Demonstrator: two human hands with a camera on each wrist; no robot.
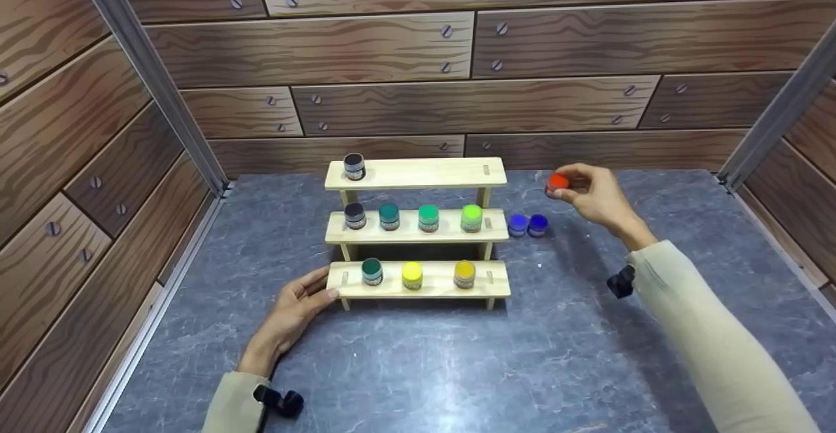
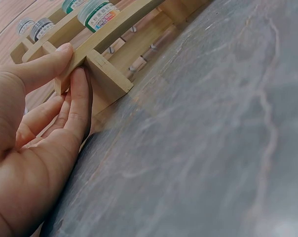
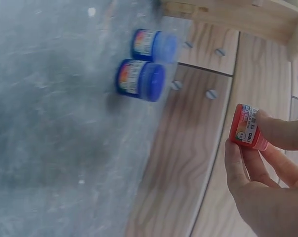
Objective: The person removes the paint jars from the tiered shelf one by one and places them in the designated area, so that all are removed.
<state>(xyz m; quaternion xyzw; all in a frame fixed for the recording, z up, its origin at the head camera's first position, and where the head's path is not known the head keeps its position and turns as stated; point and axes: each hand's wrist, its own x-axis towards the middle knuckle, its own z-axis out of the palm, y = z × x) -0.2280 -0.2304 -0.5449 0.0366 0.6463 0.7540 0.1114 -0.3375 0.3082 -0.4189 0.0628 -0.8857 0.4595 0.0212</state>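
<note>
A three-tier wooden display stand [image 1: 418, 289] bears small paint jars. My left hand [image 1: 290, 312] grips the left end of its bottom shelf, thumb on top and fingers beneath, as the left wrist view shows. Between thumb and fingers, my right hand [image 1: 597, 194] holds a red paint jar [image 3: 245, 126] in the air, right of the stand. Two blue paint jars [image 1: 518, 225] stand side by side on the table, just right of the middle shelf. On the bottom shelf are a dark green jar [image 1: 371, 272], a yellow jar [image 1: 412, 275] and an amber jar [image 1: 464, 274].
The middle shelf carries a black jar [image 1: 354, 215], a teal jar [image 1: 389, 217], a green jar [image 1: 428, 218] and a lime jar [image 1: 471, 218]. Another black jar [image 1: 354, 166] sits at the top shelf's left end. Wood-patterned walls [image 1: 392, 48] enclose the grey marbled table [image 1: 431, 374].
</note>
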